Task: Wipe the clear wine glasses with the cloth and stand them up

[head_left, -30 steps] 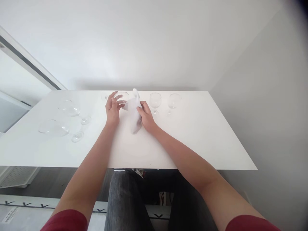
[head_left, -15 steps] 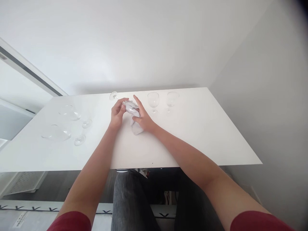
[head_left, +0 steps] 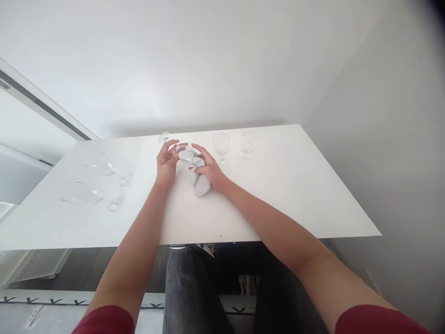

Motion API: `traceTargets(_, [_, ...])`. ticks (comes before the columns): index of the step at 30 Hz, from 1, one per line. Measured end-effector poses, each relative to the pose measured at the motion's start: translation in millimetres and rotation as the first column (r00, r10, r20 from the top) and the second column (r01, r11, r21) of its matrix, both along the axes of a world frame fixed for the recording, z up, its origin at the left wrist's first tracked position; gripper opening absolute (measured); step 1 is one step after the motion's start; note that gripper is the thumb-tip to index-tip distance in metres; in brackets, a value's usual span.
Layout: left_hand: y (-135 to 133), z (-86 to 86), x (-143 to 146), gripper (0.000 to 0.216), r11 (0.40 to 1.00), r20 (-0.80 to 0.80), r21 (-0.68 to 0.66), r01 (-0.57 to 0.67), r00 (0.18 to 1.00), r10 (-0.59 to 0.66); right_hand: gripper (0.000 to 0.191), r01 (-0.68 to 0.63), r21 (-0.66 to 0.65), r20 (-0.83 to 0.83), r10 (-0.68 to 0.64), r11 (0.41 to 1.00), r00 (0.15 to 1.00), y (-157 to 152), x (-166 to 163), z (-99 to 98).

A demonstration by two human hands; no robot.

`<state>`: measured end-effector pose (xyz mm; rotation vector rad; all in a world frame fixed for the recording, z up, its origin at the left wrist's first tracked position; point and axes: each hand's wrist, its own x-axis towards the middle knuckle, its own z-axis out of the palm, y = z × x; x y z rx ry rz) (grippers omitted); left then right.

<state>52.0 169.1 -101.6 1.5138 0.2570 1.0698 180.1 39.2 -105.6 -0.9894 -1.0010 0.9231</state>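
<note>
My left hand (head_left: 166, 160) curls its fingers around the bowel-end of nothing but the wine glass (head_left: 181, 149) — tipped on its side, foot pointing away toward the wall, so that the open mouth faces my other hand. My right hand (head_left: 207, 169) has its grip pinched on a bunched white cloth (head_left: 199, 174), pressed against the mouth of that glass, which is why the glass lies sideways and not upright. Glass and cloth sit just above the white counter (head_left: 278, 195), near its far edge. Right of the held glass, two stemmed glasses (head_left: 221, 144) stand upright side by side — apart from it. Well to its left, two larger glasses (head_left: 91, 181) lie on their sides.
</note>
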Motion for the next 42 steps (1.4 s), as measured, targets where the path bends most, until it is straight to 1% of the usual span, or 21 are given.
traceTargets(2, [2.0, -0.4, -0.7, 0.037, 0.999, 0.014, -0.034, 0.001, 1.000, 0.000, 0.093, 0.025, 0.021, -0.040, -0.024, 0.999, 0.999, -1.5, 0.8, 1.6])
traceTargets(5, [3.8, -2.4, -1.2, 0.029, 0.999, 0.012, -0.025, 0.042, 0.999, -0.042, 0.096, 0.053, 0.001, -0.051, -0.052, 0.999, 0.997, -2.6, -0.8, 2.0])
traceTargets(7, [4.4, -3.4, -1.0, 0.032, 0.998, 0.016, -0.012, 0.056, 0.998, -0.056, 0.096, 0.007, -0.026, -0.069, -0.008, 1.000, 0.998, -1.9, -1.6, 1.1])
traceTargets(10, [4.9, -2.8, -1.0, 0.042, 0.998, 0.062, -0.037, 0.050, 0.997, -0.047, 0.092, -0.059, 0.007, -0.141, 0.059, 0.998, 0.988, -0.3, -0.3, 0.1])
traceTargets(12, [4.5, -1.0, -1.8, 0.044, 0.997, 0.081, -0.063, 0.053, 0.996, -0.048, 0.094, -0.036, 0.032, -0.182, 0.041, 0.999, 0.982, 0.2, 1.2, 0.3])
traceTargets(16, [1.5, 2.0, -2.8, 0.032, 0.995, 0.040, -0.049, 0.091, 0.995, -0.089, 0.101, 0.032, 0.015, -0.163, -0.029, 0.999, 0.986, 0.0, 1.4, 0.6])
traceTargets(17, [0.8, 2.3, -2.6, 0.031, 0.994, 0.033, -0.040, 0.104, 0.994, -0.103, 0.102, 0.013, 0.005, -0.158, -0.012, 1.000, 0.987, -0.2, 0.9, 0.7])
traceTargets(19, [0.0, 2.8, -2.0, 0.032, 0.993, 0.047, -0.040, 0.109, 0.993, -0.107, 0.102, -0.081, -0.005, -0.157, 0.079, 0.997, 0.984, -1.3, -0.1, 1.0])
traceTargets(21, [-0.2, 3.5, -1.8, 0.033, 0.993, 0.082, -0.073, 0.089, 0.993, -0.083, 0.100, -0.189, 0.012, -0.161, 0.189, 0.982, 0.969, -3.1, -0.7, 2.1])
traceTargets(22, [-0.3, 4.0, -1.9, 0.032, 0.992, 0.100, -0.096, 0.082, 0.992, -0.073, 0.099, -0.209, 0.032, -0.166, 0.212, 0.977, 0.963, -4.0, -0.9, 2.9])
traceTargets(25, [-1.6, 5.8, -2.4, 0.036, 0.985, 0.119, -0.129, 0.115, 0.988, -0.100, 0.106, -0.133, 0.071, -0.212, 0.146, 0.988, 0.966, -5.9, -1.6, 5.6])
traceTargets(27, [-3.3, 6.7, -2.1, 0.040, 0.983, 0.101, -0.105, 0.149, 0.985, -0.138, 0.112, -0.083, 0.038, -0.235, 0.090, 0.996, 0.968, -6.1, -2.2, 6.6])
traceTargets(28, [-4.1, 7.0, -1.7, 0.041, 0.984, 0.090, -0.090, 0.155, 0.985, -0.147, 0.113, -0.096, 0.014, -0.238, 0.097, 0.995, 0.966, -6.0, -2.5, 6.7])
traceTargets(30, [-5.2, 7.5, -1.0, 0.041, 0.987, 0.082, -0.075, 0.142, 0.987, -0.136, 0.115, -0.186, -0.015, -0.234, 0.177, 0.983, 0.956, -5.9, -2.5, 6.4])
traceTargets(32, [-5.4, 7.9, -1.1, 0.038, 0.989, 0.088, -0.083, 0.121, 0.990, -0.113, 0.113, -0.256, 0.011, -0.222, 0.252, 0.967, 0.942, -6.0, -2.0, 5.9])
traceTargets(33, [-5.4, 8.1, -1.4, 0.037, 0.989, 0.089, -0.088, 0.118, 0.990, -0.110, 0.111, -0.250, 0.037, -0.217, 0.252, 0.967, 0.943, -6.0, -1.5, 5.6])
traceTargets(35, [-5.4, 8.2, -2.3, 0.035, 0.988, 0.076, -0.084, 0.131, 0.989, -0.124, 0.108, -0.168, 0.082, -0.228, 0.182, 0.982, 0.956, -5.4, -0.6, 5.0])
traceTargets(37, [-5.5, 7.9, -2.7, 0.034, 0.988, 0.045, -0.062, 0.139, 0.990, -0.137, 0.108, -0.107, 0.067, -0.277, 0.122, 0.992, 0.953, -4.0, -0.1, 4.3])
traceTargets(38, [-5.5, 7.7, -2.6, 0.034, 0.990, 0.032, -0.049, 0.132, 0.991, -0.130, 0.108, -0.121, 0.038, -0.307, 0.127, 0.992, 0.943, -3.1, 0.0, 4.0])
traceTargets(40, [-5.3, 7.4, -2.3, 0.035, 0.995, 0.023, -0.032, 0.094, 0.995, -0.093, 0.106, -0.205, -0.005, -0.351, 0.191, 0.979, 0.917, -1.9, -0.1, 3.9])
traceTargets(42, [-4.8, 7.3, -2.3, 0.036, 0.998, 0.038, -0.037, 0.055, 0.998, -0.054, 0.102, -0.272, 0.016, -0.349, 0.261, 0.962, 0.900, -1.9, 0.1, 4.6])
